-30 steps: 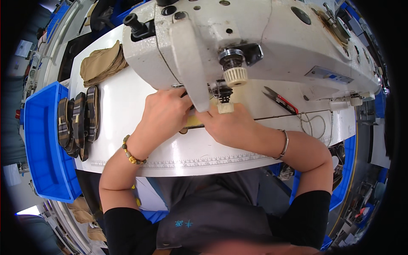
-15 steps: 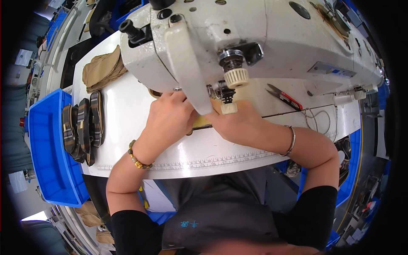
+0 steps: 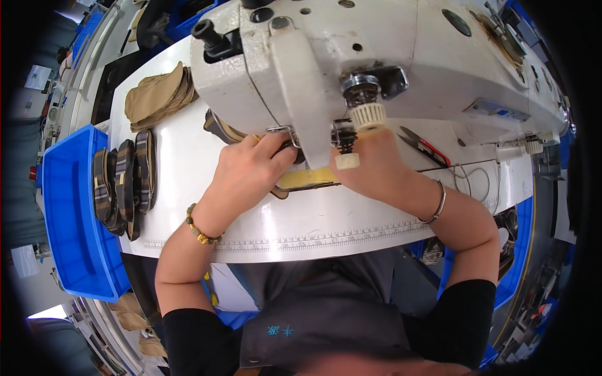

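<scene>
A large white sewing machine (image 3: pixel 295 81) stands over my hands. Under its head lies a fabric piece with a brown, dark-edged band (image 3: pixel 226 130) and a yellow panel (image 3: pixel 307 180). My left hand (image 3: pixel 251 164), a ring on one finger, is left of the needle area with bent fingers closed on the dark part of this piece. My right hand (image 3: pixel 371 168) rests at the right end of the yellow panel. The machine's tension knobs and head cover its fingers, so their grip is hidden.
Brown fabric pieces (image 3: pixel 157 97) are stacked at the far left of the white table (image 3: pixel 188 182). Beside them stand several plaid pouch-like pieces (image 3: pixel 125 188) and a blue bin (image 3: pixel 75 219). Red-and-black scissors (image 3: pixel 426 148) and a loose cord (image 3: pixel 476 182) lie at right.
The machine appears shifted slightly right in view. More of the yellow panel shows between my hands, and the brown band is now visible beyond my left hand.
</scene>
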Motion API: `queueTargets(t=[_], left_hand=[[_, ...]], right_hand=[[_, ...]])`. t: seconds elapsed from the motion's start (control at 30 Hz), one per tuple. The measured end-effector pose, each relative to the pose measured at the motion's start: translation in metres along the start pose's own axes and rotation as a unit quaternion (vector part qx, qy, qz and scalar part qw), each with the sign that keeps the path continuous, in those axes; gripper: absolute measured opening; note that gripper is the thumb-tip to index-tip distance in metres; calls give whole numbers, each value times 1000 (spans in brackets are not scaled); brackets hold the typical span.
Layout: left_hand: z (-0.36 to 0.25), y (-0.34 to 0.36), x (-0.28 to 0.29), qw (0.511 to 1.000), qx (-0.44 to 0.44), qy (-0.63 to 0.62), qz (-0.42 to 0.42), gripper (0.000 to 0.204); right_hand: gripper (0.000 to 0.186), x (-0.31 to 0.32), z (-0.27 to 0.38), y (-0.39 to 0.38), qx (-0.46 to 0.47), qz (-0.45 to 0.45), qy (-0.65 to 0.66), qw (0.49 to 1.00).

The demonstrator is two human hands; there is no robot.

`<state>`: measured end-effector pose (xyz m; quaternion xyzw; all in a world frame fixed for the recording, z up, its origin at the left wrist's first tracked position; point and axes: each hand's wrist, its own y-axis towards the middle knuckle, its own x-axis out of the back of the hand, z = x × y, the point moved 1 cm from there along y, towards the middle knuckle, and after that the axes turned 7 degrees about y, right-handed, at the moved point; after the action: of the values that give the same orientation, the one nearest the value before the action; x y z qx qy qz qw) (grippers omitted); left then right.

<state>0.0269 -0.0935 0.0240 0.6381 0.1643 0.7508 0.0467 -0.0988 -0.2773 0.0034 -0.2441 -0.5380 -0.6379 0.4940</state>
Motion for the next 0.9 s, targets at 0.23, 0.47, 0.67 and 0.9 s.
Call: queueTargets(t=[0.23,0.47,0.67,0.9], left_hand=[[-6,2,3,999,20,14,-22,16],[-10,-3,3,997,13,55,-59,18],[-6,-4,4,997,-19,66,-25,28],[-8,1,6,997,-21,56,-53,22]], right_hand=[[5,-37,-14,-9,10,22,73,997],[9,-35,-10,-11,51,24,78,995],[29,-23,2,-5,80,24,-4,996],[30,-20,2,-7,101,31,-45,993]])
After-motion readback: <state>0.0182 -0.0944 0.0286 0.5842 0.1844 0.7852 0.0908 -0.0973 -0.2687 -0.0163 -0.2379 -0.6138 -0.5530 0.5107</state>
